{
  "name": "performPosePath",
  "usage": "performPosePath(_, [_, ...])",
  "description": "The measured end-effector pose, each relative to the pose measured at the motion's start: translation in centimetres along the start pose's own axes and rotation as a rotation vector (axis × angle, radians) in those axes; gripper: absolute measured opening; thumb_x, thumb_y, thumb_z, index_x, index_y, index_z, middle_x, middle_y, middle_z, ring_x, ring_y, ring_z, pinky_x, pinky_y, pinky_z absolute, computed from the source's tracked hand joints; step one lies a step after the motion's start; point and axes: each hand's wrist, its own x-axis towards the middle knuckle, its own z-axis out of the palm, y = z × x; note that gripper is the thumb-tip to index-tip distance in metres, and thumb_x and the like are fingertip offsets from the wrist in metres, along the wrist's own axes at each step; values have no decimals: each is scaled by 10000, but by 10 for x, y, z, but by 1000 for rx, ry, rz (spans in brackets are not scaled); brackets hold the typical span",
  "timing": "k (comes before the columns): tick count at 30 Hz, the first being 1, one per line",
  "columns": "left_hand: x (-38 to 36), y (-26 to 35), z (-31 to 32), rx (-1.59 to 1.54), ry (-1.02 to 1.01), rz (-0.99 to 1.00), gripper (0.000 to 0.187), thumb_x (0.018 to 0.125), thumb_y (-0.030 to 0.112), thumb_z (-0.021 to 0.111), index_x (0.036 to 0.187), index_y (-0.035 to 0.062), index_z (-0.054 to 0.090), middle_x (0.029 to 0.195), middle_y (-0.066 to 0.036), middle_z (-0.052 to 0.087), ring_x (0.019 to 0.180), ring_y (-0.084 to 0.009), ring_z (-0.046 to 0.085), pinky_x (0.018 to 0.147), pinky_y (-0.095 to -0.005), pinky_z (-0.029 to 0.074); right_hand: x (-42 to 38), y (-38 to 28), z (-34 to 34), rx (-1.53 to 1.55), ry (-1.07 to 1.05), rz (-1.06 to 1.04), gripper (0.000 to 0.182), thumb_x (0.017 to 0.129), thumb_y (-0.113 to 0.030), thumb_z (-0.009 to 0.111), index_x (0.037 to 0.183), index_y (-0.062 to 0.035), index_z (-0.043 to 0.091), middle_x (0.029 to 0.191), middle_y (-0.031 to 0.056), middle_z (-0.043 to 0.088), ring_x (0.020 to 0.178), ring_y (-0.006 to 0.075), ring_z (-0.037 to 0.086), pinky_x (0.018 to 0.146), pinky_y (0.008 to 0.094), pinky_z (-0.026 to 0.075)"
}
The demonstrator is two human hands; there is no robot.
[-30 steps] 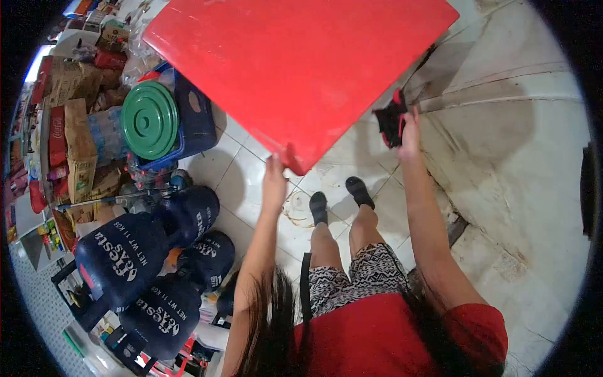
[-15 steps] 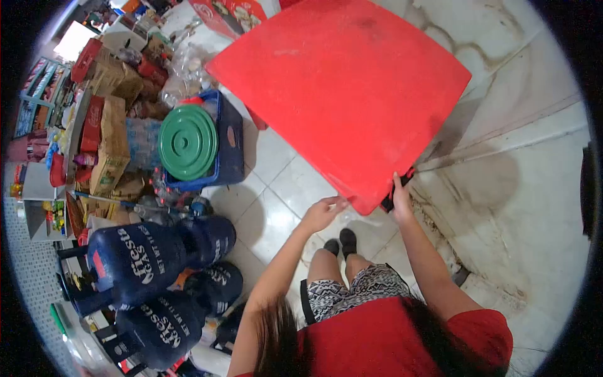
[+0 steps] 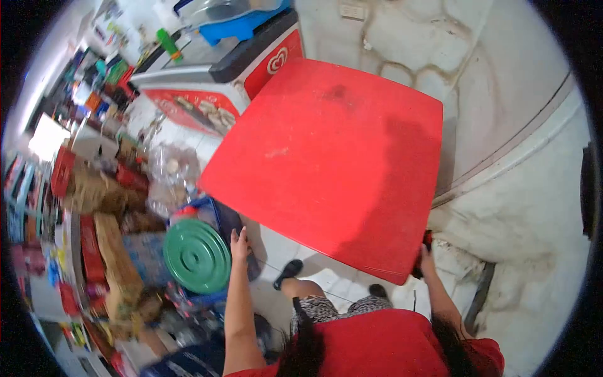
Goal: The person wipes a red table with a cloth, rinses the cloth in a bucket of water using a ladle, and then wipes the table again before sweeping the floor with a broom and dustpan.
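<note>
A red square-topped table (image 3: 333, 169) stands in front of me, with a dark shadow across its right half. My right hand (image 3: 428, 262) is beside its near right corner, closed around a small black object (image 3: 418, 267) whose kind I cannot make out. My left hand (image 3: 239, 244) is raised off the table's near left edge, fingers stretched out, holding nothing. Just left of it is a round green lid (image 3: 197, 256) on a blue bin (image 3: 227, 220).
A freezer with red panels (image 3: 210, 113) stands behind the table, bearing a blue basin (image 3: 242, 25). Cardboard boxes (image 3: 116, 264) and clear plastic bags (image 3: 173, 166) crowd the left. A stained pale wall (image 3: 502, 151) runs along the right. Dark blue gas cylinders (image 3: 188, 362) are at lower left.
My view has shifted, bringing more of the freezer in. My left hand has left the table's near corner and moved left towards the green lid. My right hand still holds the black object.
</note>
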Motion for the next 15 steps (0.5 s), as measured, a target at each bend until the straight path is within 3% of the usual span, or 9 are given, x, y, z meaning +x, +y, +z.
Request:
performPosePath(2, [46,30,-4,-121,5,13,780,690,406,532,1247,130,59,1023,-91,445,610,-191,493,491,-246,353,-25,18,-6,82,232,74,322,794,-245,426,1013,-11,391,944,90,463,791,167,478,698,303,404])
performPosePath(4, [90,43,-10,-160,17,-27,753,693,413,525,1242,205,54,980,-95,449,686,-225,491,514,-302,365,-47,76,-16,265,560,-16,255,787,-197,428,961,-18,378,857,68,454,709,154,471,638,309,418])
performPosePath(6, [104,62,-18,-206,-27,-84,720,693,417,523,1229,233,79,987,-92,442,718,-232,489,525,-331,366,-89,98,3,428,832,108,293,778,-194,428,999,-21,344,823,65,441,690,169,465,622,317,420])
performPosePath(8, [125,76,-19,-282,-74,-117,688,693,421,522,1215,262,103,993,-90,436,751,-240,487,537,-360,366,-111,122,28,522,941,289,316,769,-246,408,997,-34,353,793,60,436,717,178,463,630,323,418])
performPosePath(10, [148,66,-35,-299,-283,-174,563,712,397,513,1158,289,188,952,-80,452,705,-246,504,513,-346,376,-120,136,59,688,629,283,319,781,-321,398,946,-48,399,789,53,455,727,169,465,628,307,414])
performPosePath(11, [157,57,-37,-407,-332,-131,495,722,366,517,1119,251,243,917,-68,475,609,-232,518,482,-315,376,-123,113,89,804,597,247,341,783,-357,392,942,-56,416,789,51,465,717,167,466,621,301,411])
performPosePath(13, [158,55,-38,-398,-388,-132,470,723,353,521,1098,228,267,873,-66,494,573,-223,517,467,-302,378,-103,55,156,948,569,225,382,786,-404,386,972,-72,420,815,48,483,721,169,472,634,295,406])
performPosePath(15, [154,66,-38,-293,-415,-97,388,723,324,529,1025,149,359,754,-66,534,510,-200,520,433,-276,394,-82,58,180,908,661,209,402,792,-392,387,1045,-79,379,884,51,488,776,180,478,681,306,401])
